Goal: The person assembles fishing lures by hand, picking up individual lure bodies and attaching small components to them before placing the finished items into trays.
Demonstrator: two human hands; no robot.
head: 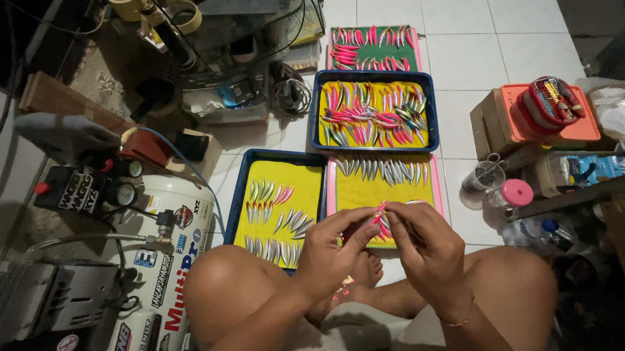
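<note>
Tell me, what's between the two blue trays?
Nothing lies between the near blue tray and the far blue tray; the head view shows their corners almost touching.

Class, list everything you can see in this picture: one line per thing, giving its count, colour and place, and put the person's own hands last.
Fishing lure: one, pink, pinched between both hands.
Blue-rimmed trays: two, yellow lined, floor ahead; silver and pink lures inside.
Pink-rimmed trays: two, one yellow lined near the hands, one green lined farthest; lures inside.
Air compressor: one, white tank with gauges, left of the knee.
Tape rolls: a few, tan, upper left.
Orange lid: one, on a box at right, red container on it.
Clear cup: one, right of the trays.
Pink-capped jar: one, beside the cup.
Left hand: fingertips on the lure.
Right hand: fingertips on the lure.
</note>
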